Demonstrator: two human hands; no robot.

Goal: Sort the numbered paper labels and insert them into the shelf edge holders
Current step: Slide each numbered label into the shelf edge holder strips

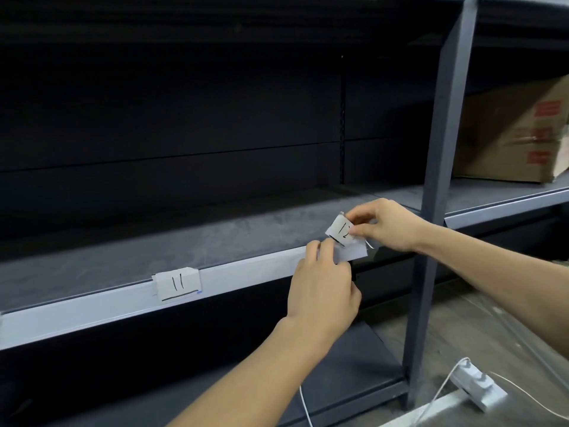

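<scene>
At the left, the label marked 11 (178,284) already sits in the shelf edge holder (92,309), slightly crooked, with its top edge poking above the channel. It sets the level for the next one. Further along, the left hand (323,291) has its fingers curled over the holder's upper lip near the right end. The best use of that grip, I judge, is to spread the lip open and steady the strip. Just above it, the label marked 12 (341,231) is tilted and not yet in the channel, pinched at its right side between thumb and forefinger of the right hand (388,224). Whether more slips sit behind it I cannot tell. The two hands work close together, almost touching. To seat it well, level the paper first, feed the bottom edge into the lower groove, then slide the top under the lip, pushing from the pinched edge so it does not buckle. The grey upright (437,180) stands just to the right, so the right wrist has little room.
</scene>
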